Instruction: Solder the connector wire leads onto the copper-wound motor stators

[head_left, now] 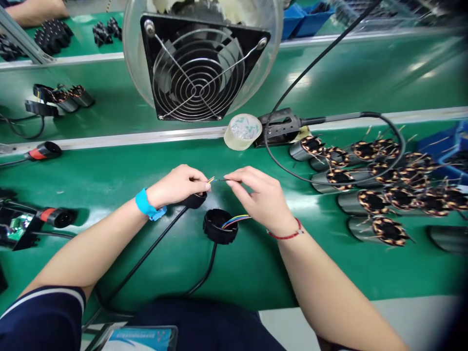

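Observation:
My left hand (pixel 181 185) is closed in a pinch on thin coloured wires (pixel 210 180), a yellow one among them. Below its fingers is a black round cap (pixel 195 200) with a black cable leading toward me. My right hand (pixel 258 192) pinches the end of a thin dark wire (pixel 221 180), close to the tips of the wires in my left hand. Whether the wire ends touch is too small to tell. Under my right hand lies a second black round cap (pixel 219 227), with yellow, blue and pink wires coming out of it.
A fan with a wire guard (pixel 197 87) hangs ahead. Behind my hands stand a tape roll (pixel 243 131) and a soldering iron holder (pixel 280 126) with a looping cable. Several copper-wound stators (pixel 371 202) lie at right. Black-and-red cable ends (pixel 56 217) lie left.

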`<action>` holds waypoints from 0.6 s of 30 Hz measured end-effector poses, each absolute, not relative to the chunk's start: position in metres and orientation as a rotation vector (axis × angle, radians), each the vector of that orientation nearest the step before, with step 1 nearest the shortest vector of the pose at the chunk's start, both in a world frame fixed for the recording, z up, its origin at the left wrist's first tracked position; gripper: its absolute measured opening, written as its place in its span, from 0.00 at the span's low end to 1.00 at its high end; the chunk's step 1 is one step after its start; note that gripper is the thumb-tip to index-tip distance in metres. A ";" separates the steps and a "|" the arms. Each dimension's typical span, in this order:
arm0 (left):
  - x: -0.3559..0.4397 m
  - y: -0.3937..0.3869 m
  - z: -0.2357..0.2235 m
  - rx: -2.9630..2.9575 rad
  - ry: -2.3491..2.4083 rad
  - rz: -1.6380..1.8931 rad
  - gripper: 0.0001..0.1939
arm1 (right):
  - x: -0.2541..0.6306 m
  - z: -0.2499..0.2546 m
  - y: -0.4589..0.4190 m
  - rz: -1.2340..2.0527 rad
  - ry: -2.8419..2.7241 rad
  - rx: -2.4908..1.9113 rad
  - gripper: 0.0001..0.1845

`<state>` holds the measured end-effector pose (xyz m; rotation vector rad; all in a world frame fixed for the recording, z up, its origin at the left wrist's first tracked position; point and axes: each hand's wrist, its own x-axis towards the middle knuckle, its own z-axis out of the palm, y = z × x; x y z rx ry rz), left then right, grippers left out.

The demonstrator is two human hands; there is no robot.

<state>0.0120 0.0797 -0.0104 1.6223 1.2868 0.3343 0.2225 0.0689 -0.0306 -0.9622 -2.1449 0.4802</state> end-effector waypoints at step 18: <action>0.018 0.075 -0.007 1.873 1.378 0.223 0.13 | 0.222 -0.029 0.067 0.435 -2.198 -0.909 0.06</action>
